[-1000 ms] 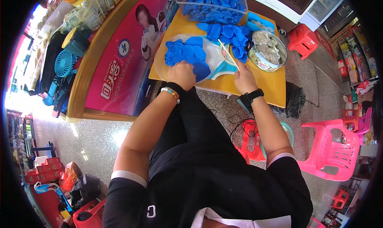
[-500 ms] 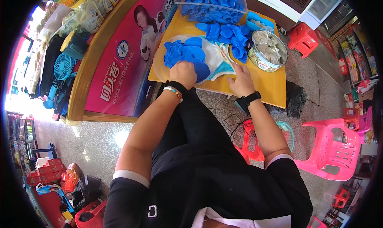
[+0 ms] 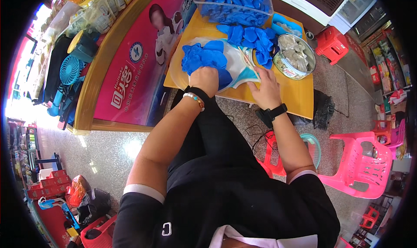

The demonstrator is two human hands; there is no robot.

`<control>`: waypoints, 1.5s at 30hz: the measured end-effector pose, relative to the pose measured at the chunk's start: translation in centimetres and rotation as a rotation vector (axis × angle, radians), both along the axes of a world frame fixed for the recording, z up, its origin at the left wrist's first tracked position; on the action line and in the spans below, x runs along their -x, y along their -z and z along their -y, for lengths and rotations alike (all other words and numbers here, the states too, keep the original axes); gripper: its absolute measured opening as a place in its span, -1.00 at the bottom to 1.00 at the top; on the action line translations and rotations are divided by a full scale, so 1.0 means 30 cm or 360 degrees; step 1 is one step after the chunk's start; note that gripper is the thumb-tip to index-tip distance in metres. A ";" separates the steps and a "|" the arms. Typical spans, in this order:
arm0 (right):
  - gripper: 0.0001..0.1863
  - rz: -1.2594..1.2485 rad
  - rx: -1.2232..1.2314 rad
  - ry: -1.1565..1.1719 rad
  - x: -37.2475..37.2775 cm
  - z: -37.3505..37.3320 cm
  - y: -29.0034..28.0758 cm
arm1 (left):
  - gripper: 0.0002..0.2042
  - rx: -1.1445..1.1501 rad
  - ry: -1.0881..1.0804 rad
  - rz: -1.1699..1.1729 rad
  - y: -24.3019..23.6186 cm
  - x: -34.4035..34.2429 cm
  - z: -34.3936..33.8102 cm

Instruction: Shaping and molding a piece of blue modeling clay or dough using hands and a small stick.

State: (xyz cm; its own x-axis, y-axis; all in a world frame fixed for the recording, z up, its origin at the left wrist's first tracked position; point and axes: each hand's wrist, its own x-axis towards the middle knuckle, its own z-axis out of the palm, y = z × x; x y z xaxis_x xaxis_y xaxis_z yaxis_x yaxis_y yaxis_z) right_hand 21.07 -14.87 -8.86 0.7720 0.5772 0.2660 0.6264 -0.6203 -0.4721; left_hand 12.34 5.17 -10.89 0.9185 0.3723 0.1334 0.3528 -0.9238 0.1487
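My left hand (image 3: 205,79) presses down on a pile of blue gloves (image 3: 200,57) that lies on a clear plastic bag (image 3: 236,63) at the near edge of a small yellow table (image 3: 291,98). A beaded bracelet sits on that wrist. My right hand (image 3: 266,88), with a black watch on the wrist, rests flat on the bag's right edge, fingers spread toward the gloves. More loose blue gloves (image 3: 254,37) are heaped behind the bag.
A clear tub full of blue gloves (image 3: 234,5) stands at the table's far side. A round metal tin (image 3: 295,57) sits at the right. A pink counter panel (image 3: 139,61) runs along the left. Pink chair (image 3: 362,163) and red stool (image 3: 331,42) stand to the right.
My right hand has slid slightly left and forward onto the bag's edge. My left hand stays pressed on the glove pile.
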 end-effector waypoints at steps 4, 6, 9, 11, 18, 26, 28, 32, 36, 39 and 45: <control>-0.48 0.0027 -0.0091 -0.0035 0.015 0.007 -0.004 | -0.86 0.0092 -0.0050 -0.0017 -0.013 0.011 -0.006; -0.50 0.0007 -0.0102 -0.0071 0.025 0.010 -0.017 | -0.86 0.0115 -0.0084 0.0026 -0.029 0.024 -0.008; -0.53 -0.0013 -0.0144 -0.0103 0.030 0.010 -0.023 | -0.86 0.0225 -0.0184 0.0171 -0.066 0.046 -0.012; -0.54 0.0008 -0.0191 -0.0123 0.032 0.009 -0.034 | -0.86 0.0310 -0.0249 0.0277 -0.079 0.055 -0.030; -0.65 -0.0135 -0.0562 -0.0459 0.049 -0.035 -0.084 | -0.91 0.1692 -0.0309 0.0787 -0.107 0.130 -0.151; -0.47 -0.1032 -0.0757 -0.0803 0.121 -0.141 -0.170 | -0.78 0.3195 0.0206 0.0765 -0.207 0.301 -0.114; -0.50 -0.1722 -0.1011 -0.1020 0.151 -0.167 -0.196 | -0.64 0.3415 0.0393 0.0685 -0.236 0.335 -0.072; -0.68 -0.1974 -0.0980 -0.1183 0.192 -0.161 -0.222 | -0.59 0.3437 0.0553 0.0705 -0.232 0.391 -0.027; -0.83 -0.1405 -0.1127 -0.0874 0.230 -0.152 -0.221 | -0.69 0.3605 0.0435 0.0898 -0.219 0.436 0.041; -0.83 -0.0940 -0.0934 -0.0776 0.263 -0.134 -0.243 | -0.78 0.3432 0.0308 0.1110 -0.237 0.465 0.115; -0.80 -0.0960 -0.1097 -0.0831 0.337 -0.119 -0.275 | -0.80 0.3014 0.0034 0.1230 -0.250 0.467 0.161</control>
State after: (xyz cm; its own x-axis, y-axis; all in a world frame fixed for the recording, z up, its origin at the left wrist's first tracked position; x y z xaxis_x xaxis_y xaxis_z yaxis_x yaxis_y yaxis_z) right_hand 10.97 -11.30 -0.61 0.5850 0.7462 0.3178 0.2827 0.1797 -0.9422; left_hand -1.68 0.35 -3.38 0.8776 0.4775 -0.0435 -0.2482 0.5301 0.8108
